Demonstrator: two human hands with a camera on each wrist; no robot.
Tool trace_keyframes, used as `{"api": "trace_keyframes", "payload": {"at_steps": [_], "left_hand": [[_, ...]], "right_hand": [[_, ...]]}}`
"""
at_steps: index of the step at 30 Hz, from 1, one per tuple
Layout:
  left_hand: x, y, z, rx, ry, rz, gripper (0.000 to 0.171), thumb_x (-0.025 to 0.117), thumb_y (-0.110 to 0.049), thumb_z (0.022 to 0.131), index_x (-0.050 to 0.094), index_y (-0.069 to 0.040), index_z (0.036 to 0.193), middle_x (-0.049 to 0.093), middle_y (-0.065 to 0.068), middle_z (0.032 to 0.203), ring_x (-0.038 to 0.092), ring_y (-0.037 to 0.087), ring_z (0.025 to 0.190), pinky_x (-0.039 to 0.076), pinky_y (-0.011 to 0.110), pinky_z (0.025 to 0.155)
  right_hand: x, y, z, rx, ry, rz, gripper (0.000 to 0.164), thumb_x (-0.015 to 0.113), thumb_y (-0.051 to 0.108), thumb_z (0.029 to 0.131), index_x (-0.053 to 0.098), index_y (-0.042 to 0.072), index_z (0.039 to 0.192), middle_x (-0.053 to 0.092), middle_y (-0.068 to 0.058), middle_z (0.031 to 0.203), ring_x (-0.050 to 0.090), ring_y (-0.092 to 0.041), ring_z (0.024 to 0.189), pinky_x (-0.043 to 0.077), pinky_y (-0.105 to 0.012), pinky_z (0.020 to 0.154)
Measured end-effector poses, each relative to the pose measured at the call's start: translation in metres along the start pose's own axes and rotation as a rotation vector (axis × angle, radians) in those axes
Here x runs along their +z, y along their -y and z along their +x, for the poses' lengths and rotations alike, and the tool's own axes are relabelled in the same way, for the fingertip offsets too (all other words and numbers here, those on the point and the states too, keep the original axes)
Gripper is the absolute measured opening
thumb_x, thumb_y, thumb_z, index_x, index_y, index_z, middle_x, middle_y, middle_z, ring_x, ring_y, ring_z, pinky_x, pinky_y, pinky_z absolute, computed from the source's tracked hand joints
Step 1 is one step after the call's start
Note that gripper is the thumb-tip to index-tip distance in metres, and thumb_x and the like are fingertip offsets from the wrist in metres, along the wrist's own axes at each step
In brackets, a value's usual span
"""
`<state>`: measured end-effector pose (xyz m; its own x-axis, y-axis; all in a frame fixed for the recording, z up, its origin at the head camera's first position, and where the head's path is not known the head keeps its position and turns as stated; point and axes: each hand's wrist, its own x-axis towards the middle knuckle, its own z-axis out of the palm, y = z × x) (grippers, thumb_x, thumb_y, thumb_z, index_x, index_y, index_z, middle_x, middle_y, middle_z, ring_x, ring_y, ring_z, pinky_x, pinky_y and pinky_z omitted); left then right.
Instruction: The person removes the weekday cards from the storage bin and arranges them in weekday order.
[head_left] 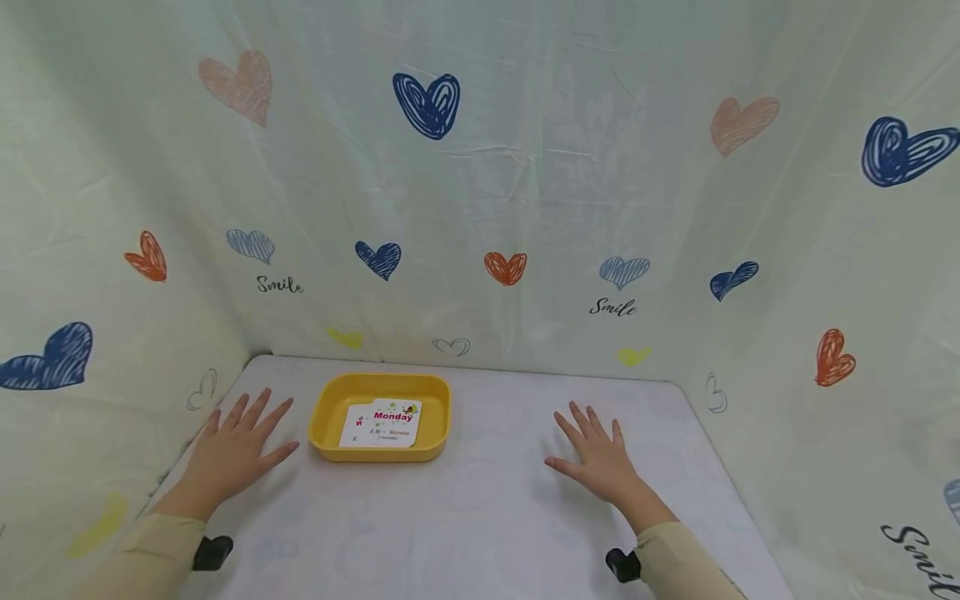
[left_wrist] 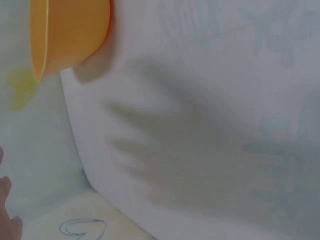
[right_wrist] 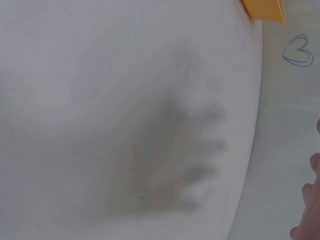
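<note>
A yellow tray (head_left: 322, 417) sits toward the back of the white table, left of the middle. Inside it lie white cards (head_left: 382, 427); the top one reads "Monday". My left hand (head_left: 236, 454), fingers spread, hovers over the table just left of the tray and holds nothing. Well to the right of the tray, my right hand (head_left: 600, 462) is also spread out above the tabletop, with nothing in it. Each wrist view shows that hand's shadow on the table, a few fingertips at the edge and part of the tray (left_wrist: 75, 35).
The white tabletop (head_left: 480, 517) has rounded back corners. Pale curtains (head_left: 555, 200) printed with hearts and the word "Smile" rise behind it and along both sides. Dark wrist-worn cameras (head_left: 213, 552) show at both sleeves.
</note>
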<state>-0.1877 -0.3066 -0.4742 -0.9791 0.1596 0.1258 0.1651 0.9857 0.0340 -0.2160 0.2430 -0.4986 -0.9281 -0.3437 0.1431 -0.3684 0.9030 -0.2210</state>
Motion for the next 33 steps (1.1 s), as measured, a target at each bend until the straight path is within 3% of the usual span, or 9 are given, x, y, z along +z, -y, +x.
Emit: {"api": "trace_keyframes", "payload": {"at_steps": [10, 19, 26, 33], "left_hand": [[0.014, -0.019, 0.012, -0.061, -0.015, -0.124, 0.075, 0.057, -0.054, 0.092, 0.036, -0.010, 0.148, 0.024, 0.033, 0.151, 0.018, 0.057, 0.134, 0.009, 0.076, 0.103], [0.026, -0.044, 0.021, -0.116, -0.025, -0.253, 0.076, 0.061, -0.048, 0.091, 0.035, -0.004, 0.147, 0.024, 0.037, 0.148, 0.020, 0.059, 0.132, 0.015, 0.075, 0.102], [0.041, -0.062, 0.024, -0.272, 0.058, -0.501, 0.083, 0.063, -0.043, 0.091, 0.024, -0.002, 0.151, 0.015, 0.037, 0.150, 0.019, 0.058, 0.133, 0.022, 0.071, 0.103], [0.060, -0.075, 0.020, -0.428, 0.000, -0.734, 0.091, 0.072, -0.028, 0.085, 0.018, 0.002, 0.152, 0.017, 0.035, 0.150, 0.018, 0.053, 0.136, 0.018, 0.066, 0.109]], "right_hand": [[0.007, 0.026, 0.013, -0.002, 0.030, 0.130, 0.086, 0.066, 0.059, 0.083, 0.035, 0.019, 0.152, 0.022, -0.009, 0.160, 0.015, -0.036, 0.146, 0.005, -0.066, 0.111], [0.021, 0.056, 0.022, -0.050, 0.034, 0.198, 0.087, 0.072, 0.056, 0.080, 0.038, 0.018, 0.151, 0.030, -0.007, 0.157, 0.023, -0.033, 0.144, 0.016, -0.062, 0.112], [0.032, 0.082, 0.031, -0.021, 0.028, 0.352, 0.084, 0.079, 0.047, 0.078, 0.043, 0.018, 0.148, 0.037, -0.006, 0.153, 0.028, -0.032, 0.141, 0.023, -0.059, 0.111], [0.045, 0.104, 0.038, 0.042, 0.067, 0.561, 0.080, 0.081, 0.043, 0.078, 0.045, 0.018, 0.146, 0.040, -0.004, 0.149, 0.034, -0.029, 0.138, 0.032, -0.054, 0.109]]}}
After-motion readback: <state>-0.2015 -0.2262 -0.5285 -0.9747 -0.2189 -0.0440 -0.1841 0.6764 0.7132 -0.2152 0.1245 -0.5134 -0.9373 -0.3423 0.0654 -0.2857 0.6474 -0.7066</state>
